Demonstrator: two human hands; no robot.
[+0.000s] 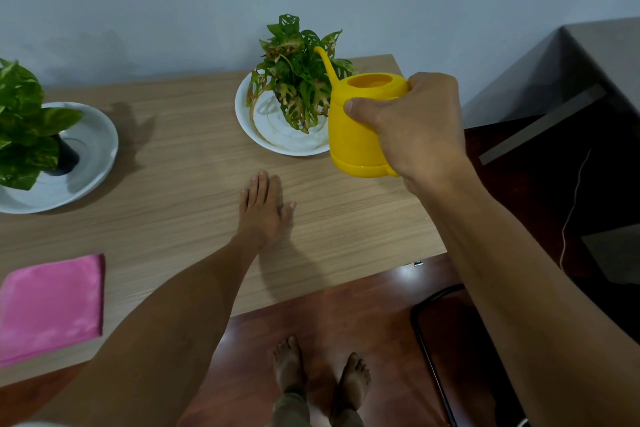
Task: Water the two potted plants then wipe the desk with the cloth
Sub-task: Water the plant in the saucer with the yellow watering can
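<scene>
Watering, first plant: right hand (412, 125) clenched on yellow watering can (360, 121), spout among leaves of holey-leaved potted plant (298, 76) at twelve o'clock; left hand (265, 208) released, flat on desk (180, 170); second potted plant (24, 128) at ten o'clock, pink cloth (52, 305) at eight; next move likely calls for tipping further.

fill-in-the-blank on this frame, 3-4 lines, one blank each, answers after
1. The right hand holds a watering can coloured ____.
2. The left hand rests flat on the ____.
3. The folded cloth is coloured ____.
4. Each potted plant stands in a white ____.

Answers: yellow; desk; pink; dish
</scene>
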